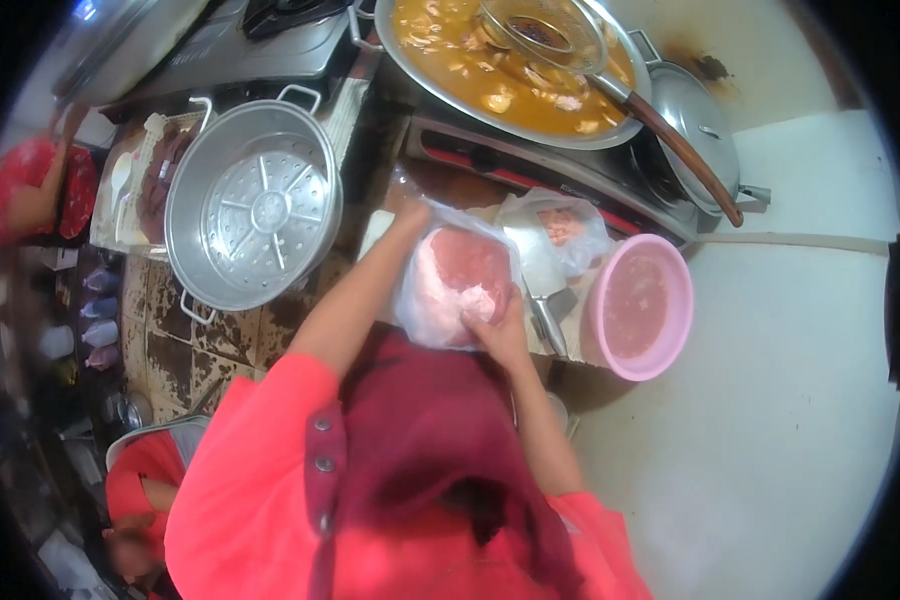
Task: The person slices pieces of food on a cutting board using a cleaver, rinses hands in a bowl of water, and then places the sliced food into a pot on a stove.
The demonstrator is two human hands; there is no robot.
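A clear plastic bag [410, 308] with a large lump of raw pinkish-red meat [473, 262] inside is held up in front of me. My left hand [413, 214] grips the bag's upper left edge, its fingertips partly hidden by the plastic. Low on the right side, my right hand [500, 328] closes on the bag against the meat, thumb on top. Just right of the bag lies a cleaver [537, 262] with a metal handle. Beside it sits a smaller plastic bag [590, 240] of chopped pink pieces.
A pink tub [686, 310] of cloudy pinkish contents stands at right. Beyond, a wide pan [530, 128] of orange-brown broth bears a long-handled strainer [685, 150]. A perforated steamer pot [195, 200] stands left. Two people in red, one upper left [40, 195], one lower left [150, 470], are nearby.
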